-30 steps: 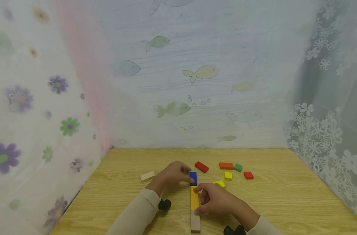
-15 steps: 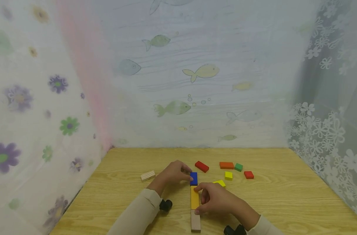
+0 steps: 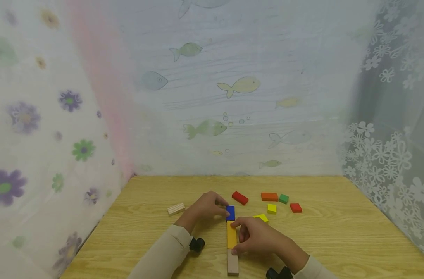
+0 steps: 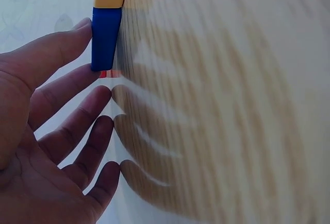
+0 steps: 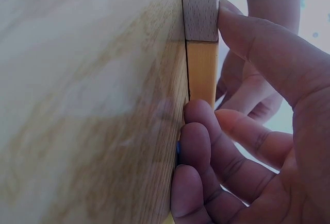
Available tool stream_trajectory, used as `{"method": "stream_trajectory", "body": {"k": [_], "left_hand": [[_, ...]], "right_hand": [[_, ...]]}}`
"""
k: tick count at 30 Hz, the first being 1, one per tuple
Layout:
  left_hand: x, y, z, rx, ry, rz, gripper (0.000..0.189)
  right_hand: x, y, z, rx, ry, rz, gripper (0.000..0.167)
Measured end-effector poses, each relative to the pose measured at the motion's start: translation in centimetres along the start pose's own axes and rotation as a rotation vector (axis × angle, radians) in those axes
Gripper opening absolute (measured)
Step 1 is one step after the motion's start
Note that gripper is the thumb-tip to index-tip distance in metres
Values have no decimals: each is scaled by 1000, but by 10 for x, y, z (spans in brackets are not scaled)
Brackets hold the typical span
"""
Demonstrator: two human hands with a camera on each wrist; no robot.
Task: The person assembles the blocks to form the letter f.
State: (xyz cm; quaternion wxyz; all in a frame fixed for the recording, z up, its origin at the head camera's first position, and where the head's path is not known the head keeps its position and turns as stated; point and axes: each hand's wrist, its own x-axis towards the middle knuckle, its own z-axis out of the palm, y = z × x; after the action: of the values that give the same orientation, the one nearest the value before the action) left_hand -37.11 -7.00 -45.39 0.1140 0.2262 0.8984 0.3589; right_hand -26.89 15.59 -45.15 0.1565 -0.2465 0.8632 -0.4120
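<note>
Several blocks form a straight row on the wooden table: a blue block [image 3: 230, 213] at the far end, a yellow-orange block [image 3: 231, 234] in the middle, and a plain wooden block [image 3: 232, 263] nearest. My left hand [image 3: 208, 204] holds the blue block between thumb and index finger; the left wrist view shows its other fingers [image 4: 98, 136] spread beside the table surface. From the right, my right hand [image 3: 257, 236] rests its index finger on the yellow-orange block and its thumb [image 5: 240, 26] on the plain block. Its remaining fingers lie along the row by the table.
Loose blocks lie around the row: a dark red one [image 3: 240, 198], an orange one [image 3: 269, 197], a green one [image 3: 283, 198], a small red one [image 3: 296, 208], a yellow cube [image 3: 272, 209], a partly hidden yellow one [image 3: 261, 218], and a striped wooden one [image 3: 176, 209] at left.
The far end of the blue block sits very slightly nearer in the head view. Both hands keep almost the same position on the row.
</note>
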Motion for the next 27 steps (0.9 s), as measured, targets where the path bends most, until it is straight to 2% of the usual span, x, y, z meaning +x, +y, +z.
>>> {"method": "stream_trajectory", "body": {"k": [16,27], "left_hand": [[2,-2,1,10,-8,10,32],[-3,0,3,-3,10,8,32]], "right_hand": [[0,-1,0,4,3,1,65],[-1,-4,0,2,-2,7,65]]}}
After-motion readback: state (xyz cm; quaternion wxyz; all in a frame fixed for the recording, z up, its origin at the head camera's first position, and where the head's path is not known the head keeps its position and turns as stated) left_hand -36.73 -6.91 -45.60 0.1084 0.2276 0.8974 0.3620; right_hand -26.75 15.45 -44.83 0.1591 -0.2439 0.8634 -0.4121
